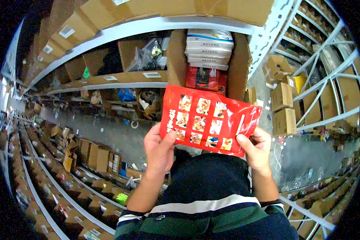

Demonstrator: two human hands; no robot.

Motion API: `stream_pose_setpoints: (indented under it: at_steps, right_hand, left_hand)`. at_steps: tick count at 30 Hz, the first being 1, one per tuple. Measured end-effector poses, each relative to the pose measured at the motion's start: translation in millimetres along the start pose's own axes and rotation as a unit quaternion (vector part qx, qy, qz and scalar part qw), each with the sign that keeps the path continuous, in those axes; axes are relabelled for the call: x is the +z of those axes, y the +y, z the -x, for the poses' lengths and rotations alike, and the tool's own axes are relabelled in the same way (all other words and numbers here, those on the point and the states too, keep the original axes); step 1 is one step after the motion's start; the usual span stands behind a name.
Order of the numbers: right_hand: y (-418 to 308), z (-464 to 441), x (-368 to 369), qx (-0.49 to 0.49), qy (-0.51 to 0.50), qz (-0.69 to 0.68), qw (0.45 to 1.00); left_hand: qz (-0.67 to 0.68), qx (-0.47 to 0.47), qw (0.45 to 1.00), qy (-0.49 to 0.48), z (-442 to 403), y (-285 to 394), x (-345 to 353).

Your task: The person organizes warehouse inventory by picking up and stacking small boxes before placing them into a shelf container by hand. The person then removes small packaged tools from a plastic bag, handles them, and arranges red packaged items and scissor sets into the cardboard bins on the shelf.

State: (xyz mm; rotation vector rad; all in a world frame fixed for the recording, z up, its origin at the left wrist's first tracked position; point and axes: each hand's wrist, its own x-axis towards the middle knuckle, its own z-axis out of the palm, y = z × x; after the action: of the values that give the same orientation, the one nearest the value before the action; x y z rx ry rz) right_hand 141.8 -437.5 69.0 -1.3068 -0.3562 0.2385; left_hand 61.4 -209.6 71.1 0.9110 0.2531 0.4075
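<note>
A shiny red packet (207,122) printed with rows of small food-like pictures is held up in front of my body. My left hand (160,148) grips its left edge, thumb on the printed face. On the other side, my right hand (255,149) pinches the lower right corner, thumb also on top. Just beyond the packet stands an open cardboard box (240,60) on the shelf. Inside it are a stack of white boxes (209,50) and some red boxes or packets (206,78), partly covered by the packet I hold.
Metal shelving with cardboard bins (144,76) runs off to the left. Stacked cartons (284,110) stand on the floor at right, near a white rack frame (328,80). More bins (96,204) line the lower left, and loose cartons (98,156) lie in the aisle.
</note>
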Motion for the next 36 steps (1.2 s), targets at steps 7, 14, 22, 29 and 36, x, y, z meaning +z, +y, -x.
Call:
stream_pose_setpoints:
  at_steps: [7,14,22,29,36]
  right_hand:
    - [18.2,9.4,-8.2,0.003,-0.031,-0.037,0.999]
    - [31.2,19.5,21.4,0.071,-0.003,-0.105,0.992]
    - [28.7,21.2,42.4,0.084,0.043,-0.159,0.983]
    - [34.2,25.1,45.5,0.090,0.039,-0.148,0.984]
    - [46.5,31.1,37.3,0.076,0.001,-0.142,0.987]
  left_hand:
    - [-0.102,0.039,0.994,-0.017,-11.5,6.9,-0.9]
    - [-0.101,0.024,0.991,-0.087,-17.2,28.6,6.7]
    - [-0.057,-0.018,0.989,-0.132,1.4,-12.5,21.6]
    - [-0.097,0.029,0.989,-0.108,4.4,-18.8,25.3]
    - [-0.084,0.028,0.991,-0.102,6.2,-18.6,25.3]
